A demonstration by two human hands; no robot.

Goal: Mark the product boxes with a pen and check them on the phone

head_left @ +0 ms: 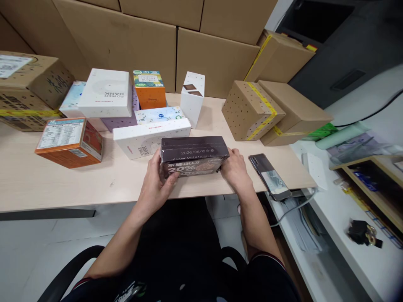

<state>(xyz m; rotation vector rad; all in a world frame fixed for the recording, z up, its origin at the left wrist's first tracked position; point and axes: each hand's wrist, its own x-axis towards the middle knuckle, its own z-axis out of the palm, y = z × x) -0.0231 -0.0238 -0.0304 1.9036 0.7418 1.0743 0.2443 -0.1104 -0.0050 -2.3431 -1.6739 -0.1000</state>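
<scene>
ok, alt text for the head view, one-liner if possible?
A person's left hand and right hand grip the ends of a dark wrapped box at the front of a pale desk. Beyond and beside it sit a white power bank box, an orange box and a taped cardboard box; a smartphone lies to its right.

At centre, the dark box (193, 156) reads "2026/06/18" on top and "20%" in front. The square white box (105, 93), upper left, and the long white box (145, 137) read "POWER BANK".
</scene>
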